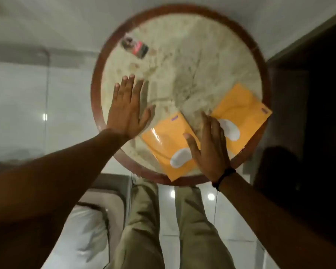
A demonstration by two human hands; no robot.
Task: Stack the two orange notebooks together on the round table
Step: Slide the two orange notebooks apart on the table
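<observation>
Both hands are spread flat and empty over the round tabletop [211, 61], left hand [127, 111] off to the side, right hand [209, 150] between two orange notebooks [163, 138] [241, 113] lying apart.

Looks like a bedroom, prob a hotel room or home: bed corner w/ white pillow [81, 235] and padded grey-brown frame [113, 189] sits at lower left, just beside a small round table [97, 105] w/ marble-look top and reddish wood rim. Glossy white tile floor [217, 239] reflects ceiling lights. Dark wood furniture or door [303, 78] on the right, too dim to tell which. A small dark packet [135, 47] lies on the table, blurred
</observation>
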